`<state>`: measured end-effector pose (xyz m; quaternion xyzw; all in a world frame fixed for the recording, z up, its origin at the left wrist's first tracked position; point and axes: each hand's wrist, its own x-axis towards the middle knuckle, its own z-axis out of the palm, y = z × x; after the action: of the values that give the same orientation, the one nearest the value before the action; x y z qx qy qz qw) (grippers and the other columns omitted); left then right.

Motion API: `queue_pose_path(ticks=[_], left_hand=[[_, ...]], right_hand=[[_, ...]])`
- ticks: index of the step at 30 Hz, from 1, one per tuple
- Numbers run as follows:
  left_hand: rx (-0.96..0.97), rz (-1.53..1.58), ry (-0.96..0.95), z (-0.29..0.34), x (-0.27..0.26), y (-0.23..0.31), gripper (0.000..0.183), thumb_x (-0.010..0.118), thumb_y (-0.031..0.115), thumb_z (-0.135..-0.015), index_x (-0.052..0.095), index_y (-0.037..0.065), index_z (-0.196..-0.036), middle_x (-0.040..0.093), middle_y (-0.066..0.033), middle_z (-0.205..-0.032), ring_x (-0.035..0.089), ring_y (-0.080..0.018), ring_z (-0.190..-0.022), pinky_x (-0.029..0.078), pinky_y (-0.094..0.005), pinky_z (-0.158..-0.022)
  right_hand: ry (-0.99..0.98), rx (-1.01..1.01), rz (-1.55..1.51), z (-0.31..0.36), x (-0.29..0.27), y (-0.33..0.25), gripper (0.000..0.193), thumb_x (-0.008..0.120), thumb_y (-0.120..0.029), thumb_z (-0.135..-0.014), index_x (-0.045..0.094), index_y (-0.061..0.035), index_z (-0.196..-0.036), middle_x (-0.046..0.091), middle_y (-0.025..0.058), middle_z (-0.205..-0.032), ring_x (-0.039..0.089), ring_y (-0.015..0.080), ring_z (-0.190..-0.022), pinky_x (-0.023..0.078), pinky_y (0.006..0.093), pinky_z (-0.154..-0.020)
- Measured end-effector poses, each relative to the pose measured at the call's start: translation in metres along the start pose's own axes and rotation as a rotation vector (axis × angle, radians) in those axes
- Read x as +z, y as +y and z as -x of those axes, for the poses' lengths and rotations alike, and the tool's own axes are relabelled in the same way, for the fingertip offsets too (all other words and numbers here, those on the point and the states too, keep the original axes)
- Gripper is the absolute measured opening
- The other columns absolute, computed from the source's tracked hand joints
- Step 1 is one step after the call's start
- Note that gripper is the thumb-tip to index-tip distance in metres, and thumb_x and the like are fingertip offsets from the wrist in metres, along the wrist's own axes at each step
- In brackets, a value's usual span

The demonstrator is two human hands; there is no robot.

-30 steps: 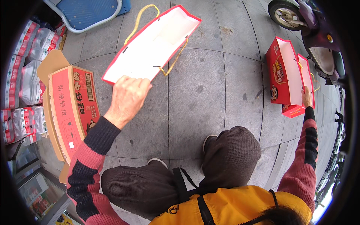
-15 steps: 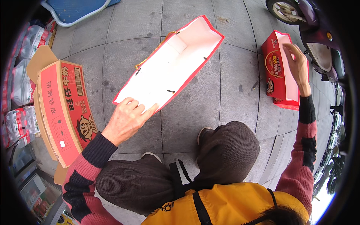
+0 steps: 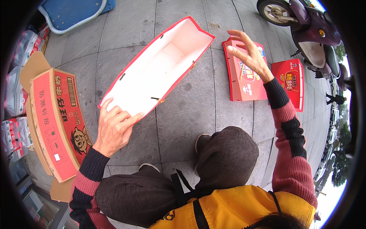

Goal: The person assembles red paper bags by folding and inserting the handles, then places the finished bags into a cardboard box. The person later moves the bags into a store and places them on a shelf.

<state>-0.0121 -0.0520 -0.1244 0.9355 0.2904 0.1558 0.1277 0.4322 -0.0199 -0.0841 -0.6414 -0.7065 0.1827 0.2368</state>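
A long red paper gift bag [image 3: 160, 65] stands mouth-up in the middle, its white inside facing me. My left hand [image 3: 115, 128] is closed on its near rim, with the index finger and thumb reaching toward the two near corners. My right hand [image 3: 249, 57] is raised over a second red gift bag [image 3: 238, 80], fingers apart and curved, holding nothing. That second bag seems to lie on its side, partly covered by the hand. Just right of it is a third red bag [image 3: 292, 78] with a printed front.
At the left stands a red and brown carton [image 3: 57, 118] with its flaps out, beside wrapped bottle packs [image 3: 17, 89]. A blue plastic tray-like thing [image 3: 72, 13] is at the top left. A purple scooter [image 3: 312, 26] is parked at the far right on grey paving [image 3: 183, 114].
My right hand has moved left, away from the right-hand bags. One red bag there has tipped leftward, uncovering the other. My left hand still grips the middle bag's rim.
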Motion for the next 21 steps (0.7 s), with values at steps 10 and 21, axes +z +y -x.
queue_pose_path(ticks=[10, 21], left_hand=[[0.125, -0.136, -0.150, 0.003, -0.003, 0.009, 0.042, 0.064, 0.001, -0.076, 0.068, 0.016, -0.115, 0.057, 0.0018, -0.075, 0.052, -0.0163, -0.078, 0.041, -0.0375, -0.084], [-0.667, 1.085, 0.036, -0.003, -0.001, -0.022, 0.082, 0.061, 0.046, -0.090, 0.021, 0.007, -0.151, 0.031, -0.0212, -0.150, 0.039, -0.0352, -0.135, 0.033, -0.0482, -0.110]], right_hand=[[-0.124, 0.339, 0.172, -0.019, 0.035, -0.006, 0.039, 0.059, -0.028, -0.087, 0.061, 0.0107, -0.087, 0.059, 0.0273, -0.066, 0.064, 0.0374, -0.066, 0.049, 0.0436, -0.066], [0.700, -0.565, 0.258, -0.034, 0.056, -0.098, 0.068, 0.057, 0.014, -0.066, 0.059, -0.0131, -0.129, 0.048, 0.0232, -0.136, 0.052, 0.0406, -0.119, 0.045, 0.0419, -0.099]])
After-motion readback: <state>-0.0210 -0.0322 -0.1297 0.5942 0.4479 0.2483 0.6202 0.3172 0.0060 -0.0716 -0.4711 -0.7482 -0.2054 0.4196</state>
